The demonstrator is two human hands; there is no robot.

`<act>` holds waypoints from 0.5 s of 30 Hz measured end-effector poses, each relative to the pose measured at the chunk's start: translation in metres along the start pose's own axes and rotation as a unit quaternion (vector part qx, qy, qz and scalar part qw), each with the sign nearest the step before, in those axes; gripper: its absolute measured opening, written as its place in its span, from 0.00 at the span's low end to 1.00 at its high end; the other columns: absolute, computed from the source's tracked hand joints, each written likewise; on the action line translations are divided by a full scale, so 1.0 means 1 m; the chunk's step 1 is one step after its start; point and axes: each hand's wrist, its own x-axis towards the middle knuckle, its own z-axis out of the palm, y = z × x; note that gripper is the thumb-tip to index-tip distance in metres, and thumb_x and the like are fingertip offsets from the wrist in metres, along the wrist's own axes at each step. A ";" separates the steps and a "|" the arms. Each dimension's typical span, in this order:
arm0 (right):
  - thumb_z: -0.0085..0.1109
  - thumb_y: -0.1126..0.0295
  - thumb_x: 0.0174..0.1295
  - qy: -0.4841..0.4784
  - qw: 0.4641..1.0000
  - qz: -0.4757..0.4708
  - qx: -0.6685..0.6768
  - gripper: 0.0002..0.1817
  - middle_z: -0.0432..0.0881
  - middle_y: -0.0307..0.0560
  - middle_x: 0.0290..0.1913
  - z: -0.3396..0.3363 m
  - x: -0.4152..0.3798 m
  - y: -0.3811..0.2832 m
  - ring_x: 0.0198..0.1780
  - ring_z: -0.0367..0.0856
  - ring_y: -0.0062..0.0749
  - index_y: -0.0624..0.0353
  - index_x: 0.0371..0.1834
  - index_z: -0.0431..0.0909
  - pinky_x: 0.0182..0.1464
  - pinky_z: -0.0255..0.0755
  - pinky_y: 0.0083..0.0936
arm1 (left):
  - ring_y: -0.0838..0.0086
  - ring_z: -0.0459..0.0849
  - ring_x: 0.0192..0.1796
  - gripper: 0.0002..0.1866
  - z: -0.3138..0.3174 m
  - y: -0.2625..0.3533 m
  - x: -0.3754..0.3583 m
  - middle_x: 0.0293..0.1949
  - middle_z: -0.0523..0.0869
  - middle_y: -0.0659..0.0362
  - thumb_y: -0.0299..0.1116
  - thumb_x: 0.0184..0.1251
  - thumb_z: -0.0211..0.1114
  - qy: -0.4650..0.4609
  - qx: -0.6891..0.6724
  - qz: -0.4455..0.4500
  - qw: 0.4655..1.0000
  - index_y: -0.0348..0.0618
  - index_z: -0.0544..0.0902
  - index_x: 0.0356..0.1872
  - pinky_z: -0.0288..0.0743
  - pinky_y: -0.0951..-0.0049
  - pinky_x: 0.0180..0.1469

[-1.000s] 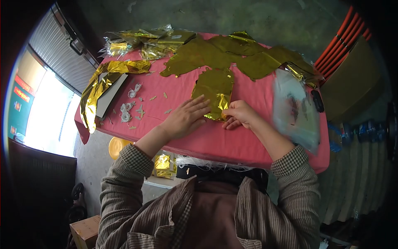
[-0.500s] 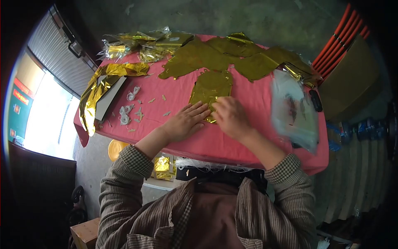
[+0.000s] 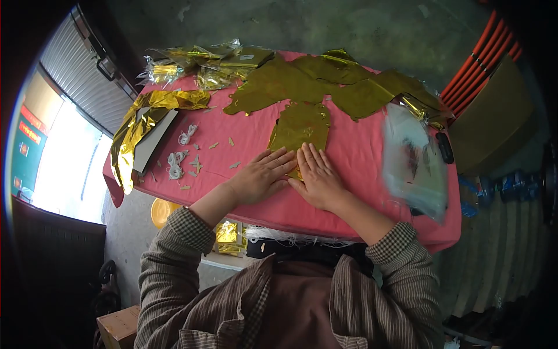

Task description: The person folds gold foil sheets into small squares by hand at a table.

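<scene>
A flat gold foil piece (image 3: 301, 125) lies at the middle of the pink-covered table (image 3: 244, 136). My left hand (image 3: 263, 175) rests flat on its lower left edge, fingers stretched out. On the lower right part lies my right hand (image 3: 317, 179), palm down and fingers extended. The two hands are side by side, thumbs near each other, and hide the foil's near end. Beyond the piece, larger gold foil sheets (image 3: 285, 81) spread across the far side of the table.
Clear plastic bags (image 3: 410, 157) lie at the right, beside a black object (image 3: 444, 148). White string bundles (image 3: 175, 166) and small pale pieces (image 3: 196, 163) are at the left, near crumpled gold foil (image 3: 125, 145). Packaged foil (image 3: 224, 67) sits at the far left.
My right hand has opened from a curled pose and now lies flat on the foil. My left hand has stayed nearly in place.
</scene>
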 end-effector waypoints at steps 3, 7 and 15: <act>0.37 0.46 0.66 -0.004 1.000 -0.003 -0.006 0.41 0.46 0.64 0.72 0.000 0.000 0.000 0.75 0.39 0.48 0.72 0.69 0.46 0.73 0.34 0.40 | 0.60 0.55 0.72 0.29 0.003 -0.004 -0.001 0.68 0.62 0.52 0.46 0.68 0.50 0.003 0.008 0.000 1.000 0.45 0.61 0.67 0.46 0.57 0.71; 0.37 0.46 0.66 -0.014 1.000 -0.001 -0.014 0.41 0.46 0.64 0.72 -0.003 0.000 0.000 0.75 0.39 0.48 0.73 0.69 0.45 0.73 0.33 0.40 | 0.61 0.53 0.72 0.32 0.001 -0.003 0.000 0.69 0.60 0.53 0.50 0.67 0.51 -0.012 0.015 -0.013 1.000 0.47 0.60 0.68 0.44 0.54 0.71; 0.37 0.47 0.66 -0.041 0.996 -0.077 0.006 0.40 0.45 0.59 0.73 -0.012 -0.004 0.019 0.75 0.39 0.43 0.68 0.70 0.44 0.74 0.33 0.36 | 0.58 0.53 0.72 0.33 0.012 0.031 -0.007 0.69 0.60 0.52 0.52 0.67 0.50 0.008 0.045 -0.072 0.996 0.47 0.59 0.68 0.45 0.53 0.70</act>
